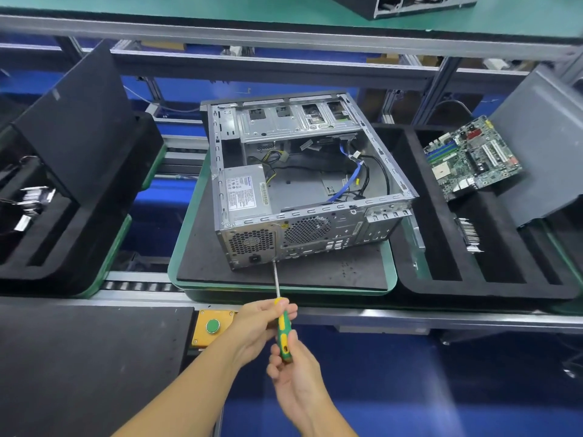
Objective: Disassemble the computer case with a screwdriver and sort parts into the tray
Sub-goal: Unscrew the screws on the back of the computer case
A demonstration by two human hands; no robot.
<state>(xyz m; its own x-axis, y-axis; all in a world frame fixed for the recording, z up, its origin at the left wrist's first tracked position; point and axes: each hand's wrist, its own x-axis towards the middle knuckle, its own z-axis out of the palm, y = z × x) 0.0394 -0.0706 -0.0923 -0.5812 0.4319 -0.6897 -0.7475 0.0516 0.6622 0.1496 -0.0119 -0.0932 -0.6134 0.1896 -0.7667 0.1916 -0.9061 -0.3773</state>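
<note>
An open grey computer case (303, 184) lies on a black mat on a green carrier (391, 272), its rear panel facing me, with the power supply (244, 192) and loose cables inside. A green and yellow screwdriver (282, 326) points up at the rear panel, its tip at the lower edge beside the power supply. My left hand (258, 329) grips the front of the handle. My right hand (291, 370) holds the handle's back end. A black foam tray (410, 216) on the right holds a motherboard (471, 157) and a card (470, 234).
A grey side panel (542, 146) leans on the right tray. A black panel (75, 121) leans over another black tray (63, 257) at the left. A yellow box with a green button (213, 326) sits on the conveyor rail. A second case (403, 4) is on the upper shelf.
</note>
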